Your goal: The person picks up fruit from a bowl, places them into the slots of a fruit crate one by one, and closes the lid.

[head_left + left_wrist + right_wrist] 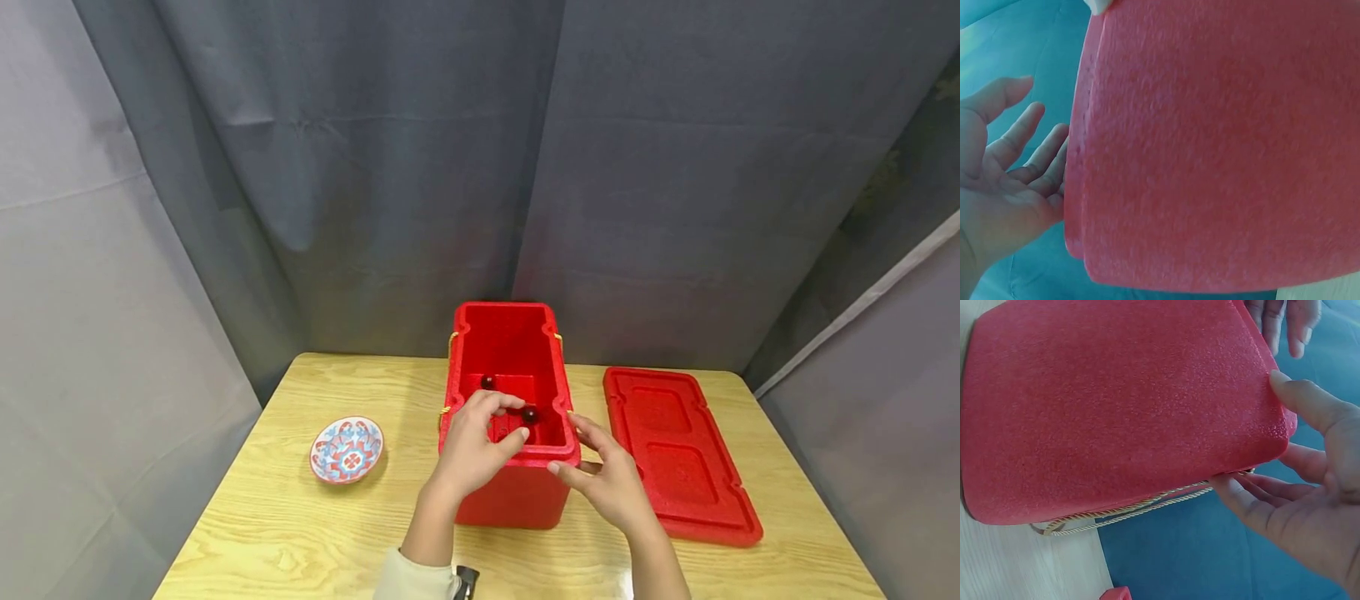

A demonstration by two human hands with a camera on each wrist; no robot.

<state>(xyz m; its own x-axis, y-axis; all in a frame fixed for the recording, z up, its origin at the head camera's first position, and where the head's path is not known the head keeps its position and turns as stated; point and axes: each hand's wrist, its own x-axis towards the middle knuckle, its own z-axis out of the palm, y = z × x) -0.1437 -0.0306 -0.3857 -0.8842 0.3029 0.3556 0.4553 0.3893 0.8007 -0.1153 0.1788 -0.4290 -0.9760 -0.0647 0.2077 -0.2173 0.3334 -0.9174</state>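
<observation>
A lidless red foam box (513,500) stands on the table with its short side toward me. Inside lie small dark round fruits, one (487,382) toward the left wall and another (529,413) just beyond my left fingertips. My left hand (474,450) reaches over the near rim, its thumb and fingers spread apart with nothing between them, as the left wrist view also shows. At the near right corner my right hand (611,483) holds the box, thumb against the front and fingers (1241,500) round the side by the golden cord (1116,515).
The red lid (682,454) lies flat on the table right of the box. A patterned bowl (347,450) stands on the left. Grey curtains (360,167) hang close behind the wooden table (247,533).
</observation>
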